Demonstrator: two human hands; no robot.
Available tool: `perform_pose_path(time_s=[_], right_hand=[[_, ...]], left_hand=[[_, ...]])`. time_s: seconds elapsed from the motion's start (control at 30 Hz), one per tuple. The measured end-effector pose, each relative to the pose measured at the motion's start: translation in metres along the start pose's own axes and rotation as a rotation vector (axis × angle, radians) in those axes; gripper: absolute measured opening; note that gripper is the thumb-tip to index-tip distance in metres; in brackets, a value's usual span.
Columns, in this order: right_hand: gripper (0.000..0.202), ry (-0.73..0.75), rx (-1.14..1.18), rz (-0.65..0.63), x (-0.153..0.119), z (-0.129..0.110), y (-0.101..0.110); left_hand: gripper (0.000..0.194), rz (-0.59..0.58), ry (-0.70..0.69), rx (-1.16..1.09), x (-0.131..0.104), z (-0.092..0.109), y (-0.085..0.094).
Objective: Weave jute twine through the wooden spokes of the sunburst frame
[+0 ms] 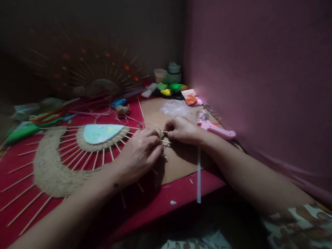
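Note:
A half-round fan of thin sticks woven with twine (52,166) lies on the red table cover, with a light-blue half-disc (102,134) at its centre. My left hand (145,148) rests over the fan's right end, its fingers curled around the woven edge. Close beside it, my right hand (178,129) pinches at the twine and stick ends; its fingertips are closed. A loose strand of twine runs from a small twine ball (122,110) behind the fan toward my hands. What lies exactly between my fingertips is partly hidden.
A brown board (176,166) lies under my hands. To the right are a pink hot glue gun (216,129) and a glue stick (199,176). Behind stand coloured clay packets (176,87), a cup (160,74) and a jar (174,72). Another decorated fan (103,84) leans at the back.

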State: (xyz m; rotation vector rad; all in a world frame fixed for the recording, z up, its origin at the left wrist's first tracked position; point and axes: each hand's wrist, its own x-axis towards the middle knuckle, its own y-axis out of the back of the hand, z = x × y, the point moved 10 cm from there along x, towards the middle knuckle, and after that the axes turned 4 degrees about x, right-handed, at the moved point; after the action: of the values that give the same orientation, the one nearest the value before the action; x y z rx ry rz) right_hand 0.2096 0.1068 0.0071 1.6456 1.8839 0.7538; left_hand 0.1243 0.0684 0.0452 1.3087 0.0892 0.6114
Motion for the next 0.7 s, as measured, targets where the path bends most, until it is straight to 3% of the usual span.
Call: perform_pose_path(time_s=[0.13,0.33,0.5,0.63,0.7], right_hand=[[0.019,0.010,-0.010,0.010,0.000,-0.001,0.001],[0.021,0.070,0.033,0.041,0.001,-0.002,0.002],[0.019,0.083,-0.031,0.103,-0.001,-0.003,0.006],[0.016,0.179,-0.150,0.264,-0.010,-0.019,0.020],[0.015,0.215,-0.125,0.255,-0.015,-0.028,0.021]], left_hand=[[0.027,-0.069,0.106,-0.076,0.000,-0.019,0.005],[0.024,-0.095,0.188,-0.263,-0.023,-0.037,0.012],[0.017,-0.133,0.103,-0.331,-0.034,-0.033,0.009],[0.013,-0.166,0.085,-0.371,-0.035,-0.031,0.011],[0.014,-0.174,0.085,-0.394,-0.035,-0.030,0.014]])
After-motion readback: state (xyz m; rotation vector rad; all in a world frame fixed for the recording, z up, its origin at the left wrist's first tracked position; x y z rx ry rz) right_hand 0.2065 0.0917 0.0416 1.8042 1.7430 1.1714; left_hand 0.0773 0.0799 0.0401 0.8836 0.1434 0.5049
